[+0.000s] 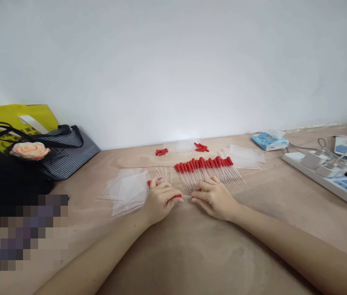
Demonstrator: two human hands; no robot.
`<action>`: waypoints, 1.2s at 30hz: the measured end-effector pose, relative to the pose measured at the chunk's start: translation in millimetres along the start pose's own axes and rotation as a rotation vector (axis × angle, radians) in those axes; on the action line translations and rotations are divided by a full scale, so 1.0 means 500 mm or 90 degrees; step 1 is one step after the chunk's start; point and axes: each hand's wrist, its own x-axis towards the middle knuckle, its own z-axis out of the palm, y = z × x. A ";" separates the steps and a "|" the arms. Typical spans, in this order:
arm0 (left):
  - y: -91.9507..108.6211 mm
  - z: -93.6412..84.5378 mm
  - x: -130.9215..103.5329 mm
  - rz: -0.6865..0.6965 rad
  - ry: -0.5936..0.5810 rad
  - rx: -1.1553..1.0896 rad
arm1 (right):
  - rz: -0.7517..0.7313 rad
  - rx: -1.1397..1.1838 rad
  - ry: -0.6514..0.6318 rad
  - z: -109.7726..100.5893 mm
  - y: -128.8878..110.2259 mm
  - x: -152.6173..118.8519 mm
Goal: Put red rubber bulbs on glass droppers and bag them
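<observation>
One clear plastic tube (187, 197) bridges your fingers (197, 194): left hand (162, 201) pinches its red rubbery bulb (178, 196), right hand (214, 198) grips, apparently steadying.

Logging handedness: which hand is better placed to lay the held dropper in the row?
Probably the right hand: it sits below the row of droppers, pinching the clear tube. The left hand, at the red bulb, is nearer the bags.

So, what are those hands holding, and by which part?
The left hand pinches a red, rubbery-looking bulb; the right hand holds the thin, translucent tube extending from it, by a part away from the bulb.
</observation>
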 end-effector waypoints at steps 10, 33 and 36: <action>-0.131 -0.046 0.018 -0.491 0.118 -0.014 | 0.288 0.181 -0.006 0.023 -0.012 0.056; -0.155 -0.057 -0.002 -0.577 -0.152 0.101 | 0.438 -0.049 -0.155 0.098 -0.040 0.207; -0.154 -0.059 -0.002 -0.581 -0.181 0.093 | 0.458 -0.045 -0.169 0.100 -0.050 0.224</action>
